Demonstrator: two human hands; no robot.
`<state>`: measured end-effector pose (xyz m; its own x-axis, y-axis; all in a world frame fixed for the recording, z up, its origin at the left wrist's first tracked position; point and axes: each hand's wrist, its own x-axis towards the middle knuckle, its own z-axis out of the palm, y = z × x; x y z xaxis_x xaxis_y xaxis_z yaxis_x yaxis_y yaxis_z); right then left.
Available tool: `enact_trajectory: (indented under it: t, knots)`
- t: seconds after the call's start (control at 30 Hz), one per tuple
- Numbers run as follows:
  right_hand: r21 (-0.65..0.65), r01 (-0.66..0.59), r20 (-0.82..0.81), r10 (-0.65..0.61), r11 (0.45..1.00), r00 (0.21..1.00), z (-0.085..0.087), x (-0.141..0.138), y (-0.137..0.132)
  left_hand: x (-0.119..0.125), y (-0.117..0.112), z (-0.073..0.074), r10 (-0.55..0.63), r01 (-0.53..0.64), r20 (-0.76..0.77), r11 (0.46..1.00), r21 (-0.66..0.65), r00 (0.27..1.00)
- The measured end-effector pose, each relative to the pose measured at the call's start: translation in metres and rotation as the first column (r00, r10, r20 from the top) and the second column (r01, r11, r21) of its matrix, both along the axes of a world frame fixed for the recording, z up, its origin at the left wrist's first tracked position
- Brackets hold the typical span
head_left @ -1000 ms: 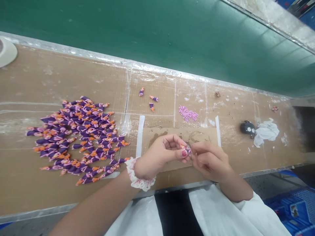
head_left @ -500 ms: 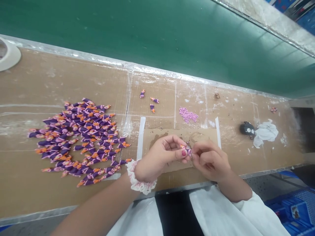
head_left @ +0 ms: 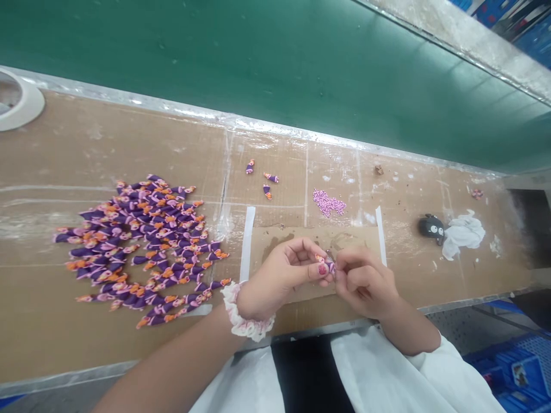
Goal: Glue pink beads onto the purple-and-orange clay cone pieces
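A small figurine (head_left: 330, 267) in a purple dress with orange hair is pinched between the thumb and fingers of my left hand (head_left: 279, 275). My right hand (head_left: 365, 282) closes its fingertips at the figurine's right end. Whatever those fingertips pinch is too small to make out. Just beyond the hands lies a heap of tiny pink-purple beads (head_left: 329, 203). Three loose figurines, one of them a purple figurine (head_left: 271, 178), rest farther back. Many similar figurines form a large pile (head_left: 172, 229) left of my left hand.
White tape strips (head_left: 247, 244) flank a cardboard patch (head_left: 357, 235) under my hands. To the right sit a black object with white eyes (head_left: 430, 227) and a crumpled white tissue (head_left: 465, 232). A tape roll (head_left: 32, 109) lies far left; a green surface (head_left: 258, 69) runs behind.
The view has shifted slightly. Both hands stay at the figurine with almost the same grip, and nothing has been put down or picked up.
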<state>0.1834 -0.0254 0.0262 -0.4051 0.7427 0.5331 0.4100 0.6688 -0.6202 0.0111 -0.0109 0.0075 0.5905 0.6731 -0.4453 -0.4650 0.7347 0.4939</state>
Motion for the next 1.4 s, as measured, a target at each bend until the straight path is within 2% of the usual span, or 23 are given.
enact_trajectory:
  t: [0.13,0.37,0.53,0.87,1.0,1.1,1.17,1.27,1.33,1.4]
  knots:
    - [0.0,-0.001,0.008,0.001,1.0,1.0,0.0,0.001,-0.003,0.0,0.0,-0.001,-0.008,0.008,0.005,1.0,0.004,1.0]
    - [0.071,-0.002,0.007,0.002,0.997,1.0,-0.001,0.0,-0.008,0.0,0.001,0.0,-0.061,0.062,0.059,0.998,-0.011,0.996]
    - [0.071,-0.031,0.05,0.028,0.997,0.998,0.001,-0.001,-0.007,-0.003,0.003,-0.002,-0.094,0.093,0.013,0.994,0.059,0.995]
    - [0.097,-0.052,0.089,0.044,0.994,0.995,0.0,-0.004,-0.007,-0.008,0.01,-0.001,-0.123,0.131,-0.087,0.987,0.097,0.989]
    - [0.027,-0.059,0.066,0.057,0.998,0.996,0.0,-0.003,-0.005,-0.007,0.008,-0.003,-0.119,0.126,-0.069,0.987,0.101,0.991]
    - [-0.075,-0.01,-0.003,0.01,0.997,1.0,0.0,0.002,-0.003,-0.007,0.008,-0.005,-0.017,0.027,-0.086,0.992,0.12,0.996]
    - [-0.091,0.072,-0.039,-0.076,0.993,0.996,-0.001,0.007,-0.001,-0.008,0.011,-0.008,0.162,-0.128,-0.186,0.975,0.183,0.969]
    - [-0.105,0.168,-0.08,-0.176,0.98,0.981,-0.006,0.013,0.001,-0.012,0.025,-0.015,0.454,-0.374,-0.321,0.884,0.281,0.831]
    - [-0.128,0.178,-0.078,-0.189,0.976,0.979,-0.009,0.015,0.002,-0.015,0.036,-0.021,0.556,-0.473,-0.341,0.828,0.3,0.758]
    - [-0.136,0.177,-0.056,-0.186,0.975,0.981,-0.012,0.015,0.003,-0.018,0.045,-0.024,0.592,-0.511,-0.347,0.805,0.302,0.727]
